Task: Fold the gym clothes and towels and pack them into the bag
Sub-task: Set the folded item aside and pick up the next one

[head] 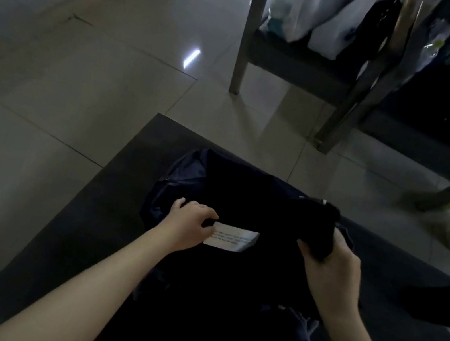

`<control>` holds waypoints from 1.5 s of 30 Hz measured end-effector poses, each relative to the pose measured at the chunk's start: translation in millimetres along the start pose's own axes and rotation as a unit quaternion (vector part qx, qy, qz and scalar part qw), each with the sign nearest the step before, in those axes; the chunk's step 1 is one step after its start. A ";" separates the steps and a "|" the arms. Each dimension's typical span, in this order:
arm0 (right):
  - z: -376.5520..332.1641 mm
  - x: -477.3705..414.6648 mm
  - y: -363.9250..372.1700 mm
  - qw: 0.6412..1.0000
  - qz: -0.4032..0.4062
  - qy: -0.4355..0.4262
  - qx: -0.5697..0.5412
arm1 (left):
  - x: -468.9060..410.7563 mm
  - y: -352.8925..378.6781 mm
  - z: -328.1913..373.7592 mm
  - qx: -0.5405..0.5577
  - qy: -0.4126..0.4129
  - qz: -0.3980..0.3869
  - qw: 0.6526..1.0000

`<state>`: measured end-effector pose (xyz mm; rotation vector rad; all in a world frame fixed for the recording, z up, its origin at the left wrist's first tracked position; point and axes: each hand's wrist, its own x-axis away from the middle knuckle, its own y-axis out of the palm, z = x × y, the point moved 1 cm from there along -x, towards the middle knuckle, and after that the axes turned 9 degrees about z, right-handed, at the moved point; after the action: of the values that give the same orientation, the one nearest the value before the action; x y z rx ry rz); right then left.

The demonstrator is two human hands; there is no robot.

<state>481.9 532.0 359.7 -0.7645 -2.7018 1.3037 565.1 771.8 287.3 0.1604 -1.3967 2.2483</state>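
**Forearms low in frame; fold looks shaky**

L hand (pixel 190 223): fingers curled, pinching black garment (pixel 229 276) just beside its white care label (pixel 231 237). R hand (pixel 329 268) grips a bunched wad of the same cloth, thumb over it. Garment lies spread over navy bag (pixel 185 169) on dark tabletop (pixel 111 195). Risks, imo: R-side wad is uneven, so fold may go lumpy & not fit. Dark-on-dark + dim light could hide the bag's opening, which I can't make out.
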 end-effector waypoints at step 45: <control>10.3 69.2 101.2 0.993 -0.104 -0.009 0.051 | -95.1 -51.6 -78.2 0.008 -0.076 0.113 0.991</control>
<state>460.3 608.7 265.9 -0.4507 -2.6185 1.3906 683.9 826.1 259.7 0.1913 -1.5454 2.4770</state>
